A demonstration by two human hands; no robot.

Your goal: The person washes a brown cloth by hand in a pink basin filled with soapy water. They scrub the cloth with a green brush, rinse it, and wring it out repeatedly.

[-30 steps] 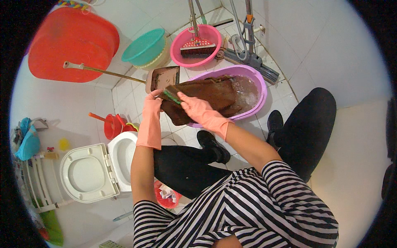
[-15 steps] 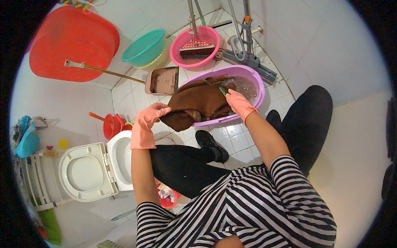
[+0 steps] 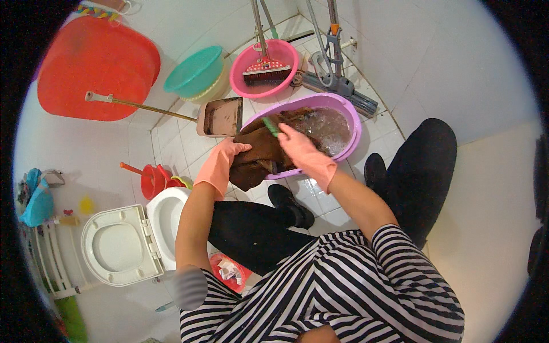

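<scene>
The white tiled floor (image 3: 323,220) lies open between my shoes and the near rim of the purple tub (image 3: 355,123); a narrower bare strip separates the tub's right end from the floor's right edge, along the wall (image 3: 440,80). Leftward my room ends at the toilet (image 3: 171,214), and beyond the far rim the dustpan (image 3: 222,117) and mop (image 3: 343,86) crowd close.

Half a second ago the brown cloth (image 3: 257,147) was stretched longer; now it is bunched, over the tub's left end, one part hanging outside the near-left rim. My right hand (image 3: 300,150) has come leftward from the cloth's right end to its middle, its fingers wrapped round a green brush (image 3: 270,126), blurred. My left hand (image 3: 220,163), earlier pinching the corner, now reaches further onto the cloth, its fingers closed over the left edge.

The purple tub holds sudsy, murky water (image 3: 329,128) at its right end. Toward the floor's far corner, the pink basin (image 3: 233,76) has a broom head (image 3: 267,71) in it, with a teal basin (image 3: 197,70) to its left. By my left thigh, a small red bin (image 3: 246,278) holds crumpled white paper (image 3: 230,272).
</scene>
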